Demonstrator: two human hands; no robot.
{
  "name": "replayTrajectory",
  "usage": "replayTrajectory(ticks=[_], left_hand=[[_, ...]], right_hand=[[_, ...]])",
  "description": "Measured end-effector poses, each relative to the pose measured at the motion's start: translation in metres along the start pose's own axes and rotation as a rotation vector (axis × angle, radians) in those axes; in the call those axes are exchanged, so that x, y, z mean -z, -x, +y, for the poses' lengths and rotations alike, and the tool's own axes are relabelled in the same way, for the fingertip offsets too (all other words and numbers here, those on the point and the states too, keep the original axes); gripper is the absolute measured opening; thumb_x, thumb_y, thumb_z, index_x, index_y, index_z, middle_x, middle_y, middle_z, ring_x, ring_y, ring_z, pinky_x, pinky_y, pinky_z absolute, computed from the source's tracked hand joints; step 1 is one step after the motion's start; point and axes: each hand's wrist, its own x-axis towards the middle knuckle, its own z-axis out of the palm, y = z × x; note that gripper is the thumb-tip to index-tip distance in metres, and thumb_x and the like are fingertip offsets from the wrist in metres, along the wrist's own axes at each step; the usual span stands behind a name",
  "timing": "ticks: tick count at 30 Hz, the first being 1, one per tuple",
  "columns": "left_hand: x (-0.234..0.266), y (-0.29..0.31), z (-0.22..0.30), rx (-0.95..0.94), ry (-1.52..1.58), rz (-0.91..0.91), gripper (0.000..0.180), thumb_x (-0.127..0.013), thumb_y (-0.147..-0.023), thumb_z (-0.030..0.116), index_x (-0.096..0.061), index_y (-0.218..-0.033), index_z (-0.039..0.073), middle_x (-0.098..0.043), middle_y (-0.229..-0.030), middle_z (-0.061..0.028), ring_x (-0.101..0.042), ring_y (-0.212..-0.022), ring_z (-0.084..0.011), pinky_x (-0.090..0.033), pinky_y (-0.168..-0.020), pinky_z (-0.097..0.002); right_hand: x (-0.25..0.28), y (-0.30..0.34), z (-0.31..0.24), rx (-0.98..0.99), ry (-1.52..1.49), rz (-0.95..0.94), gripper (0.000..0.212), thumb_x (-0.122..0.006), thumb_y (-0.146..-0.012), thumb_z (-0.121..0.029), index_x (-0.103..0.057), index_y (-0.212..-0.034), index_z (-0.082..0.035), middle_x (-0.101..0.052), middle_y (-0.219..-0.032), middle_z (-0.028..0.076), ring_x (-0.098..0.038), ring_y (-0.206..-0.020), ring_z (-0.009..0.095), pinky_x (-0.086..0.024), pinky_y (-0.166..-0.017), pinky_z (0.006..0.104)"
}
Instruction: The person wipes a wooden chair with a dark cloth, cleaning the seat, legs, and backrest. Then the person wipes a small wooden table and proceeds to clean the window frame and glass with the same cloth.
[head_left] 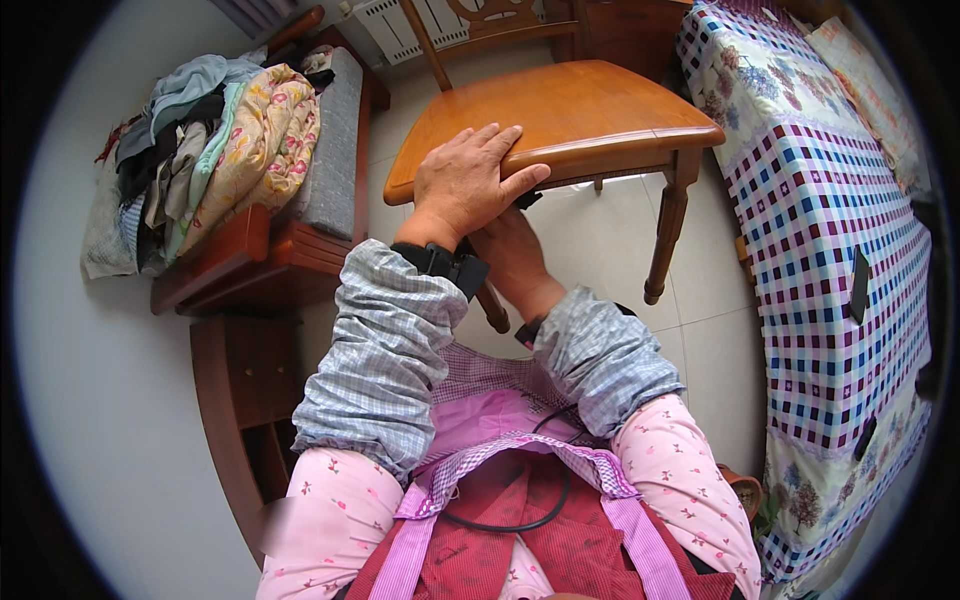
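A brown wooden chair stands in front of me, its seat toward me. My left hand lies on the near left part of the seat, its fingers flat and the thumb stretched to the right along the front edge. Below it, my right hand reaches up under that edge, close to the near left chair leg. Its fingers are hidden by the left hand and the seat, so I cannot see what they hold. A small black piece of something shows beside the right hand; its kind is unclear.
A wooden bench with a grey cushion stands at left, piled with folded clothes and a flowered quilt. Below it is a brown cabinet. A table with a checked cloth is at right, a dark flat phone-like object on it.
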Motion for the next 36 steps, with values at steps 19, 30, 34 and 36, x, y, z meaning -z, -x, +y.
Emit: replayTrajectory(ticks=[19, 30, 34, 36], left_hand=[[0.017, 0.022, 0.001, 0.091, 0.367, -0.035, 0.09, -0.064, -0.083, 0.073, -0.039, -0.155, 0.026, -0.067, -0.13, -0.0078, -0.064, -0.119, -0.0302, -0.051, -0.099, -0.0419], [0.007, 0.025, -0.007, 0.068, 0.506, 0.126, 0.043, -0.075, -0.087, 0.035, -0.064, -0.129, 0.033, -0.075, -0.101, -0.0039, -0.072, -0.092, -0.0296, -0.056, -0.077, -0.0383], [0.002, 0.025, -0.008, 0.11, 0.481, 0.117, 0.04, -0.074, -0.088, 0.039, -0.065, -0.127, 0.035, -0.074, -0.098, -0.0042, -0.072, -0.088, -0.0301, -0.056, -0.075, -0.0393], [0.001, 0.022, -0.009, 0.128, 0.47, 0.113, 0.038, -0.072, -0.089, 0.042, -0.066, -0.126, 0.035, -0.075, -0.097, -0.0045, -0.072, -0.088, -0.0304, -0.056, -0.075, -0.0396]], right_hand=[[0.172, -0.032, 0.027, -0.222, -0.401, 0.423, 0.054, -0.069, -0.091, -0.001, -0.052, -0.142, -0.004, -0.061, -0.132, 0.013, -0.059, -0.122, 0.025, -0.044, -0.108, 0.0341], [0.186, -0.088, 0.084, -0.171, -0.178, -0.07, 0.035, -0.06, -0.103, -0.026, -0.066, -0.13, -0.004, -0.067, -0.127, 0.01, -0.062, -0.116, 0.019, -0.048, -0.101, 0.0309], [0.225, -0.078, 0.164, -0.55, 0.503, -0.006, 0.039, -0.064, -0.095, -0.04, -0.073, -0.114, -0.007, -0.073, -0.109, 0.02, -0.069, -0.105, 0.037, -0.052, -0.092, 0.0451], [0.231, -0.077, 0.189, -0.593, 0.417, -0.068, 0.041, -0.064, -0.095, -0.042, -0.073, -0.114, -0.006, -0.073, -0.111, 0.019, -0.069, -0.107, 0.036, -0.052, -0.093, 0.0431]])
